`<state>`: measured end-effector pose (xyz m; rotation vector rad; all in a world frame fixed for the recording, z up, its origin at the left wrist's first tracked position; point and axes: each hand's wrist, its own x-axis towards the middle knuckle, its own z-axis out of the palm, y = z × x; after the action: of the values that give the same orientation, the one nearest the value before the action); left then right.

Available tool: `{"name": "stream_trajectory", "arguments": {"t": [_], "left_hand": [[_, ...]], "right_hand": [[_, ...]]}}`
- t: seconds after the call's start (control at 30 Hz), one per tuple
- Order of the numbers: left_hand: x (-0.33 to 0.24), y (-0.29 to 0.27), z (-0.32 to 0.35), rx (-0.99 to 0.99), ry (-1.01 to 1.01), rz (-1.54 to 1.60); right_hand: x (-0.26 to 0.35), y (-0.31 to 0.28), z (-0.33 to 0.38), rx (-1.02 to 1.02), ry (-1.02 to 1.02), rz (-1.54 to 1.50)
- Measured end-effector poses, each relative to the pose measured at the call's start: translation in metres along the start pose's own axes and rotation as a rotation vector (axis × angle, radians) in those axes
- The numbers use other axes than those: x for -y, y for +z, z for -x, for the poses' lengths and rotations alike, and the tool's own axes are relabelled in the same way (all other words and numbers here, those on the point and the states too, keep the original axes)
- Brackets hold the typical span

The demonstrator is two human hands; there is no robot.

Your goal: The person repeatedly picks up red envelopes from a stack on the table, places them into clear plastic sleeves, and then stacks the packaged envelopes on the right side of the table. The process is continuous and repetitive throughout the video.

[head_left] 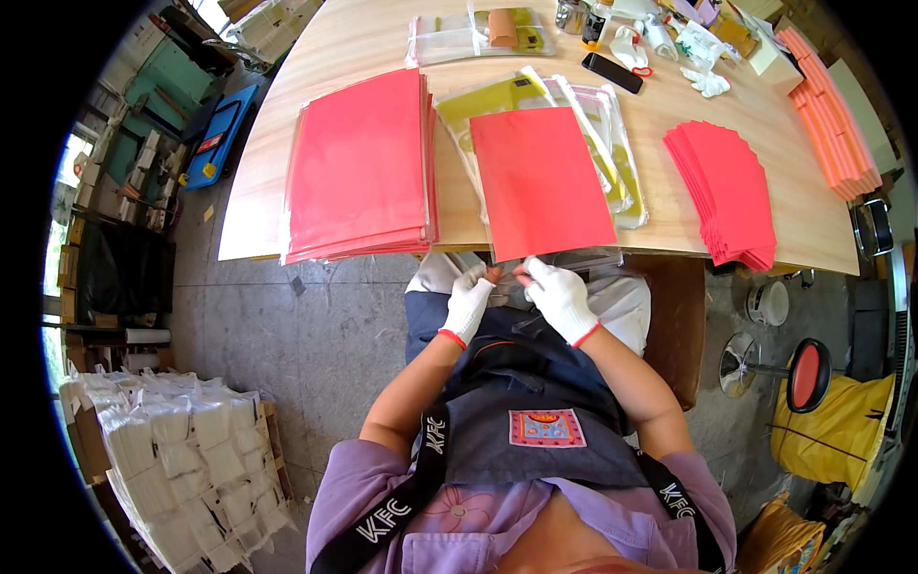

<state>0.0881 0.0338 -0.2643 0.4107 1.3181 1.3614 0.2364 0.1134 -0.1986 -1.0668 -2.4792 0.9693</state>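
Note:
Both my hands wear white knitted gloves with red cuffs, bare fingertips showing. My left hand [469, 298] is closed in a pinch just off the table's near edge, at the near end of a clear plastic bag [601, 258]. Close beside it, my right hand [562, 297] pinches at the same end. A red sheet [543, 182] lies in front of them, seemingly inside the bag. Beneath it are several clear bags with olive-green print [626, 182]. To the left lies a thick stack of bagged red sheets [359, 163]; to the right, a fanned stack of bare red sheets [722, 191].
Toward the back of the wooden table [335, 38] are more plastic bags [445, 43], a black phone [612, 72], a bottle [595, 27] and a spare white glove [706, 82]. Pink-orange bundles [830, 124] line the right edge. White bundles [182, 459] are stacked on the floor at left.

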Motion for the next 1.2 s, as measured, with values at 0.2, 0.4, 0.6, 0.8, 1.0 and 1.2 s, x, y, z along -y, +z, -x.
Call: {"name": "stream_trajectory", "arguments": {"t": [0.2, 0.4, 0.6, 0.8, 1.0, 1.2], "left_hand": [[-0.003, -0.01, -0.007, 0.057, -0.022, -0.156], [-0.017, -0.002, 0.001, -0.09, -0.041, 0.121], [-0.017, -0.013, 0.008, -0.026, -0.058, -0.003], [-0.02, -0.013, 0.006, 0.003, -0.06, -0.044], [-0.019, -0.015, 0.005, -0.033, -0.034, -0.096], [-0.024, -0.011, 0.017, -0.11, -0.017, 0.061]], "right_hand": [[0.009, 0.022, -0.02, 0.09, -0.14, 0.555], [-0.015, -0.012, 0.004, 0.195, 0.206, -0.725], [-0.054, -0.073, 0.037, -0.109, 0.434, -0.646], [-0.007, 0.003, -0.005, -0.075, -0.251, 0.066], [0.012, 0.024, -0.025, -0.022, -0.346, 0.443], [-0.038, -0.068, 0.016, -0.096, 0.423, -1.249]]}}
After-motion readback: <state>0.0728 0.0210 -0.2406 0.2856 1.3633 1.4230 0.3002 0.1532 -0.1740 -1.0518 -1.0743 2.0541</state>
